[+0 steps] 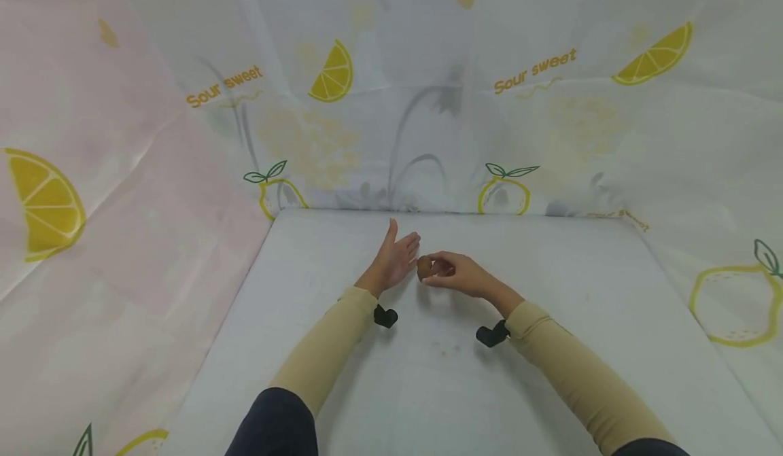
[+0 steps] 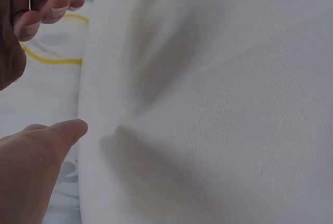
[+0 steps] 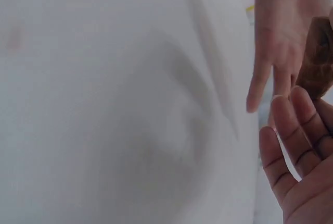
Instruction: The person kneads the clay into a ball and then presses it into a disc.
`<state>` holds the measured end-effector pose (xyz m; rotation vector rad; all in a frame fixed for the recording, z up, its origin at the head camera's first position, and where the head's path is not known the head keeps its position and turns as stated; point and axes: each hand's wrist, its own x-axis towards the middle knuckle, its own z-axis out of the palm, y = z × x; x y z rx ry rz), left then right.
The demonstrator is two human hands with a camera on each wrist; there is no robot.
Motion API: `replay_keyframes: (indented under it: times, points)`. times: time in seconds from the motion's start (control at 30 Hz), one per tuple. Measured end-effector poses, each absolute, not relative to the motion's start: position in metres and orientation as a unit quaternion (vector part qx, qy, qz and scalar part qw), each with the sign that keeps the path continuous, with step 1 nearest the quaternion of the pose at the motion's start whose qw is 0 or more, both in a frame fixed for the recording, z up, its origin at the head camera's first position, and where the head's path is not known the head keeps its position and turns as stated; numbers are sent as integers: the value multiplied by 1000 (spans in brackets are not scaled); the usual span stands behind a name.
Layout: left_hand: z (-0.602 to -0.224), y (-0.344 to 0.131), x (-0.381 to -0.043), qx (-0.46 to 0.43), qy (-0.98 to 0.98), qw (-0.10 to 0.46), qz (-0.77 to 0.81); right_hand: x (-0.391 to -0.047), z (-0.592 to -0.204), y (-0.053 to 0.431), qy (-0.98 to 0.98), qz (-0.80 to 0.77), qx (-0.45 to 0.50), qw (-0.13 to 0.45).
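Observation:
A small, rounded brown object [image 1: 424,268] is pinched between the thumb and fingers of my right hand [image 1: 455,272], held above the white table. In the right wrist view the brown object [image 3: 315,62] looks uneven and partly glossy; the frame's edge cuts it off, and its kind cannot be made out. My left hand [image 1: 396,257] is held out just left of it, fingers straight and thumb up, palm turned toward the object. In the left wrist view, part of my left hand [image 2: 36,156] shows low down, with the right hand's curled fingers above it.
The white tabletop [image 1: 391,388] carries soft hand shadows and some faint spots. A lemon-print cloth [image 1: 391,143] hangs behind the table and along its sides. Black wrist-camera mounts [image 1: 385,317] stick out beneath both wrists.

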<state>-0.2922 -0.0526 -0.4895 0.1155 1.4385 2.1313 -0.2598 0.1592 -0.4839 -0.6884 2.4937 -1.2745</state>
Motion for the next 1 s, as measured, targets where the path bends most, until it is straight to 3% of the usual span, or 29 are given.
replay_keyframes:
  times: [0.5,1.0]
  points:
    - [-488,-58,-294,51,522,281,804,-257,-479,148,745,-618,-193,163]
    - [-490,-58,-294,63,516,280,807,-255,-489,140,753,-601,-255,79]
